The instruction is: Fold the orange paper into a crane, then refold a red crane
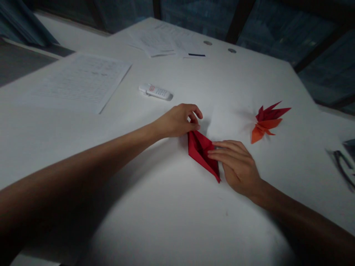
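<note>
Head view. Red paper [202, 151]: folded to a long diamond, laid flat mid-table [155, 207]. Left hand [177, 120]: upper tip pinched between thumb and fingers. Right hand [235, 164]: fingers flat, pressed on the right flap. A crease is judged in hand (firm pressing along the fold is called for). Beyond: finished paper piece [267, 122], glue stick [155, 92], printed sheet [83, 81].

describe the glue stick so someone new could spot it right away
On the white table, look beyond the left hand, between the printed sheet and the far papers. The glue stick lies there on its side alone: a small white tube with a red label, unlike the flat sheets and the red folded paper nearby.
</note>
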`<state>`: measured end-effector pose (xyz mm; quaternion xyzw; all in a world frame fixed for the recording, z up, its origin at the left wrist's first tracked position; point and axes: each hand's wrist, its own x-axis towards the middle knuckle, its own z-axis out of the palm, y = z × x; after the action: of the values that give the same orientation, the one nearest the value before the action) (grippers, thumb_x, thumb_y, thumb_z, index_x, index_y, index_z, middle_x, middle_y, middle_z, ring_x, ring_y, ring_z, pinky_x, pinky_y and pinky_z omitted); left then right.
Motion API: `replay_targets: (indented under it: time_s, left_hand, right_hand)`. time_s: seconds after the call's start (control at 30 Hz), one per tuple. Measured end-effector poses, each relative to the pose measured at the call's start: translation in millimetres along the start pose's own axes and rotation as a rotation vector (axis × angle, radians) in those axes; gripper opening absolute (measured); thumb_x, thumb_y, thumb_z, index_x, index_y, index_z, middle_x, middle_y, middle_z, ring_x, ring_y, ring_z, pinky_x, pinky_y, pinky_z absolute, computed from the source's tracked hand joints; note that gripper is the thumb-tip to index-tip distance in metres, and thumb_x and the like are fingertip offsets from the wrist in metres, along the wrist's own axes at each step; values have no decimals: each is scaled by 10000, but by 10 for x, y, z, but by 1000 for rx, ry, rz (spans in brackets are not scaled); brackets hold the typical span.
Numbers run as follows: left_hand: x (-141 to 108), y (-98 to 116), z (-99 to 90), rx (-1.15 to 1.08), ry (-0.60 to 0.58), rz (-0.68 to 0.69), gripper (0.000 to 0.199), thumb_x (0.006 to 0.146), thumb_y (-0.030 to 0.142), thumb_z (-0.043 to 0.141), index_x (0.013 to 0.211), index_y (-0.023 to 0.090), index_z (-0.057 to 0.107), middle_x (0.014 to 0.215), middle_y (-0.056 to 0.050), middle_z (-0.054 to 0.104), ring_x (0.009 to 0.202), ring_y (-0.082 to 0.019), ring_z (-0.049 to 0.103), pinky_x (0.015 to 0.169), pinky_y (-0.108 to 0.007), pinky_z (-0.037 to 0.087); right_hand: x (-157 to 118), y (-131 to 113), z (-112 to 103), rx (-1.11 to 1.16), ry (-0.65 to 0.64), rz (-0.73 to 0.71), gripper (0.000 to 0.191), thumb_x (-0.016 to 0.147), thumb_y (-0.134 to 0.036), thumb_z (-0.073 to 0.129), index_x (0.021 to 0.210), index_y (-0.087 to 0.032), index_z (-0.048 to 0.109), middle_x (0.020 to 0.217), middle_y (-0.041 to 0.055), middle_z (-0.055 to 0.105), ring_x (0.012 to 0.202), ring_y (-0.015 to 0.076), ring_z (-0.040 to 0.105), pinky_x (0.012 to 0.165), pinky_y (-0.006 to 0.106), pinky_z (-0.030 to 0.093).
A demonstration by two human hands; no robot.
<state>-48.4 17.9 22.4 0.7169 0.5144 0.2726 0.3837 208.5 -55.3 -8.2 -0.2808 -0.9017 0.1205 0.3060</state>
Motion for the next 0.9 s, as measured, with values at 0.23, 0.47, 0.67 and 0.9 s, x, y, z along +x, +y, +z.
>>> replay_targets:
  time_s: [0.23,0.47,0.67,0.9]
  left_hand:
    - [-49,-45,-159,-64,-322,103,530,712,349,801,1219,249,679,1150,-77,740,863,-155,715,719,-240,531]
    - [1,-133,-158,-161,-267,52,304,751,254,729,1041,166,710,973,-58,739,762,-134,676,698,-246,501]
    - [29,-119,-128,-129,-196,35,125,760,214,714,866,149,716,792,-18,701,686,-111,614,681,-241,467]
    - [48,-157,-100,-164,-74,-62,128,809,192,659,923,158,706,809,-36,696,625,-113,605,614,-253,458]
  right_hand:
    - [12,-36,13,46,-13,-40,496,829,-42,523,1241,-250,706,1260,62,765,1227,268,693,1048,544,534]
    - [57,-55,63,29,2,-41,315,869,-76,572,1114,-202,723,1085,84,806,1075,250,746,990,483,558]
    - [33,-18,20,71,-69,-57,347,981,-280,533,1278,-167,671,1158,120,779,1150,275,702,1010,506,524]
    - [13,-41,28,-76,-131,-153,404,952,-535,608,1141,-197,723,1104,104,777,1197,323,670,1080,558,446]
